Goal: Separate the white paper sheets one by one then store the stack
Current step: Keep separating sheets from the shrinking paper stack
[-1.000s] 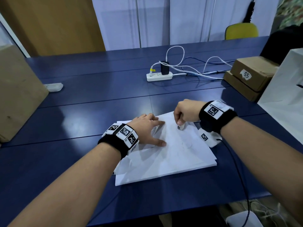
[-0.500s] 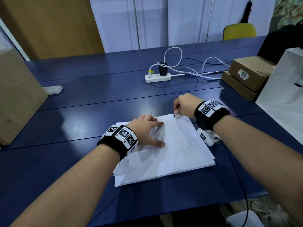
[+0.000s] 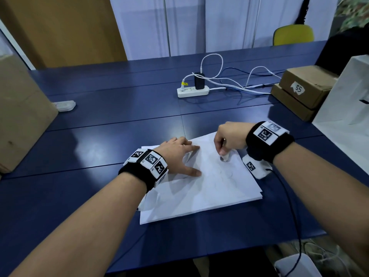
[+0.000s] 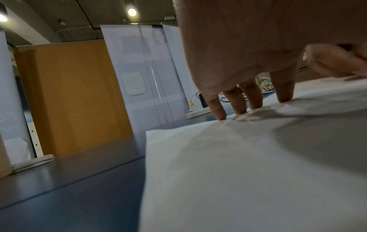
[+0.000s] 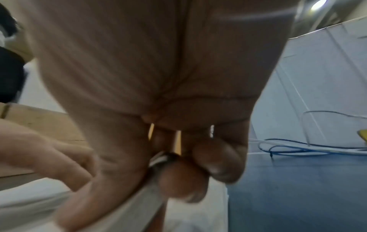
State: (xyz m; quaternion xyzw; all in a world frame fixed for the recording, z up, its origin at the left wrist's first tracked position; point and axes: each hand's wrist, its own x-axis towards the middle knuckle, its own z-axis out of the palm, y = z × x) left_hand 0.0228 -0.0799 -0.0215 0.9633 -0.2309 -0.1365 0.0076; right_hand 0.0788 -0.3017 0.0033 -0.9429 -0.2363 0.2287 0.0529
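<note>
A stack of white paper sheets [image 3: 199, 196] lies on the blue table [image 3: 99, 136] in front of me. My left hand [image 3: 191, 159] lies flat on the stack's left part, fingers spread and straight; the left wrist view shows its fingertips [image 4: 238, 108] pressing the paper [image 4: 238, 172]. My right hand [image 3: 222, 154] is over the stack's far right part, fingers curled, pinching a rolled-up corner of the top sheet [image 3: 225, 157]. In the right wrist view, thumb and fingers [image 5: 178, 180] hold a thin paper edge [image 5: 157, 158].
A white power strip [image 3: 192, 91] with cables sits at mid-table. Two stacked cardboard boxes [image 3: 303, 90] and a white paper bag [image 3: 349, 116] stand at the right. A large cardboard box [image 3: 20, 116] is at the left, with a small white device [image 3: 63, 105] beside it.
My right hand reached out to the sheet's far corner, then came back toward me over the stack with the corner pinched. My left hand has stayed pressed on the paper.
</note>
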